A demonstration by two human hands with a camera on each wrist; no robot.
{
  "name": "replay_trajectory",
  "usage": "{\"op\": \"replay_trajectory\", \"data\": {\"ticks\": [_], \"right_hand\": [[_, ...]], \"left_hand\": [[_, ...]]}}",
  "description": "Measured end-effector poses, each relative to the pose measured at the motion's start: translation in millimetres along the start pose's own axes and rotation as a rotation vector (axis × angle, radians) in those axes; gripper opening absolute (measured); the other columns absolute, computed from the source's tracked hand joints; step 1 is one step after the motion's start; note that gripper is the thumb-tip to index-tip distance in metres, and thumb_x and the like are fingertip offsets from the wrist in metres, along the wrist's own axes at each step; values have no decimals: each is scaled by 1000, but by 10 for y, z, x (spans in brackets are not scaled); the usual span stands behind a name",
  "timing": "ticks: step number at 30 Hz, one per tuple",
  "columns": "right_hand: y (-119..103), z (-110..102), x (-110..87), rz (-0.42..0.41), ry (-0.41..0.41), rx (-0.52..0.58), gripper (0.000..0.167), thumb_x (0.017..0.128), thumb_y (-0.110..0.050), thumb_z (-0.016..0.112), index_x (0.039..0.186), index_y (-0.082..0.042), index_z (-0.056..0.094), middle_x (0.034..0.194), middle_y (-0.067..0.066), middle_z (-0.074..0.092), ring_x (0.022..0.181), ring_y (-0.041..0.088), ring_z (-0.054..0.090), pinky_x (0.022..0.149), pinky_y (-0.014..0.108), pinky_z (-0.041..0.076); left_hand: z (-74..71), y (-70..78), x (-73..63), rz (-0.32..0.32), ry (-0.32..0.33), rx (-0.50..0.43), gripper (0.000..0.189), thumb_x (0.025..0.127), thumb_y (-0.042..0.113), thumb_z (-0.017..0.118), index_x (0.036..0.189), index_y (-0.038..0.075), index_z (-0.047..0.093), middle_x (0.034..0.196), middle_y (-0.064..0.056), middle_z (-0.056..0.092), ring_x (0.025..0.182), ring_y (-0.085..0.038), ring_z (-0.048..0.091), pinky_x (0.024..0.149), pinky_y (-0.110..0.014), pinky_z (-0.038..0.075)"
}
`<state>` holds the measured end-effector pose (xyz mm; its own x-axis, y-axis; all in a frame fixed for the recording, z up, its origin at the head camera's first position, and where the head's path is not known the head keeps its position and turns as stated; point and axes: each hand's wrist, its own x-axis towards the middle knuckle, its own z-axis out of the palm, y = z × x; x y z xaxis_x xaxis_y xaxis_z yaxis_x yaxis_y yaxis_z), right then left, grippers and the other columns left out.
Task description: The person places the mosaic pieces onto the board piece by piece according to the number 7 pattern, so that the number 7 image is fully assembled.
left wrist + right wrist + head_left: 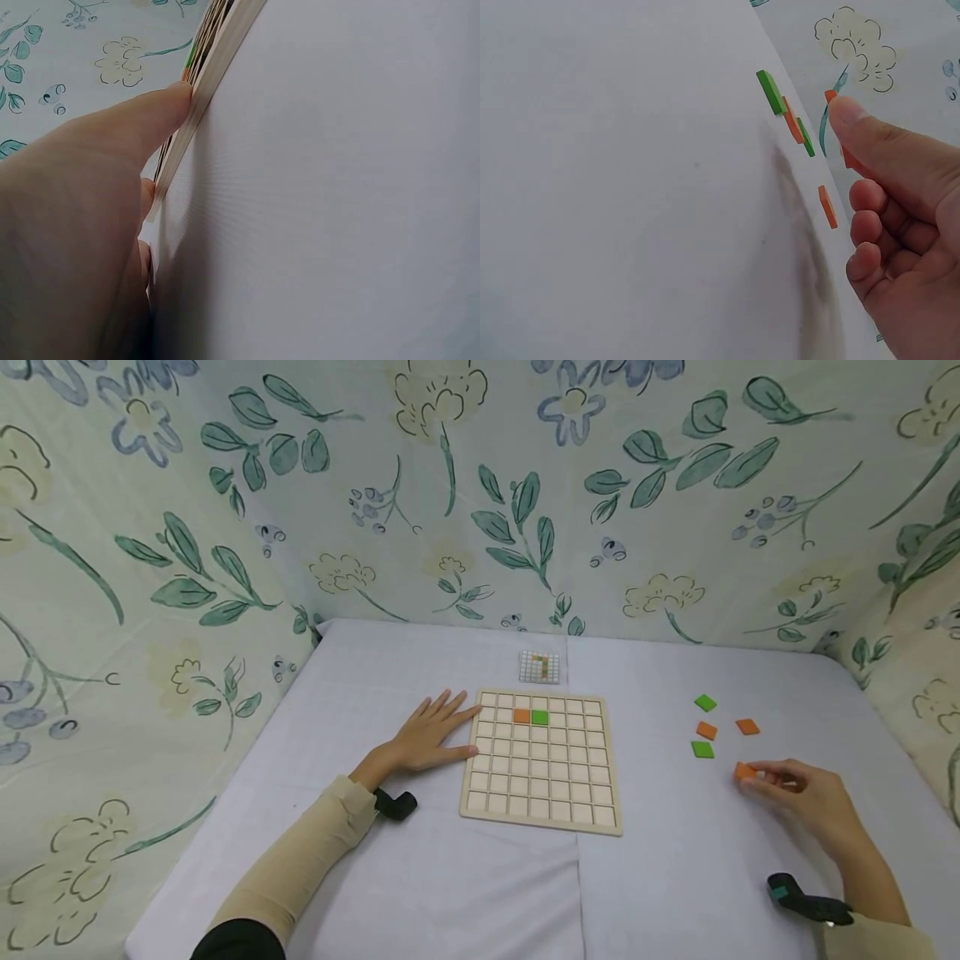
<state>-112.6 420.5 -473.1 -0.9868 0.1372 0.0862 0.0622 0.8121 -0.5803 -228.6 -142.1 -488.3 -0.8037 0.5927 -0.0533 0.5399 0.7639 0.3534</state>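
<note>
Against the board (542,763), left hand (430,737) splayed — right hand (813,795) pinching orange tile (745,771), gridded card (539,667) too small to read

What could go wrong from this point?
The orange tile might slip, since the right hand only pinches it. The left hand touches the board at its edge, so a push could shift it. The nearer green tile lies boardward; a low sweep may knock it.

Hands (426,737): bare. Sleeves (300,853): beige; black band (238,941) on the left. Wrist units (816,906): black; right unit carries teal marking (780,892).
</note>
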Motion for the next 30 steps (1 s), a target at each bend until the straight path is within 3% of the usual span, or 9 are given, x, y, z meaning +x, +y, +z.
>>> {"op": "replay_trajectory", "data": {"ticks": [8, 14, 18, 25, 30], "right_hand": [[-237, -69, 80, -40, -10, 76, 41, 89, -27, 78, 116, 3, 70, 88, 1, 58, 75, 0, 50, 56, 17, 45], [-392, -4, 167, -107, 5, 103, 36, 89, -22, 79, 114, 3, 71, 88, 4, 57, 76, 4, 51, 58, 14, 44], [-502, 51, 225, -106, -18, 109, 40, 89, -23, 79, 114, 5, 70, 92, 8, 57, 78, 8, 49, 57, 17, 43], [-696, 120, 321, -176, -17, 135, 37, 87, -18, 80, 112, 8, 70, 94, 9, 60, 77, 1, 52, 62, 13, 46], [-847, 227, 401, -202, -23, 167, 34, 87, -19, 80, 110, 5, 71, 88, 8, 59, 76, 13, 53, 56, 19, 44]], "left_hand": [[-6, 6, 5, -10, -5, -3, 82, 94, 72, 42, 161, 31, 19, 167, -3, 2, 152, -30, -6, 119, -50, -6], [-8, -6, 9, -9, 0, 3, 81, 94, 72, 42, 161, 31, 19, 167, -4, 3, 152, -29, -6, 119, -50, -7], [-1, -20, 12, -8, 0, 1, 81, 94, 72, 42, 161, 32, 19, 167, -4, 4, 152, -29, -6, 119, -50, -7], [0, -24, 25, -10, -15, 11, 82, 93, 75, 39, 161, 33, 17, 167, -3, 2, 152, -28, -7, 119, -50, -6], [-7, -35, 22, -12, -25, 15, 82, 93, 75, 38, 161, 33, 17, 167, -2, 1, 152, -27, -8, 119, -50, -7]]}}
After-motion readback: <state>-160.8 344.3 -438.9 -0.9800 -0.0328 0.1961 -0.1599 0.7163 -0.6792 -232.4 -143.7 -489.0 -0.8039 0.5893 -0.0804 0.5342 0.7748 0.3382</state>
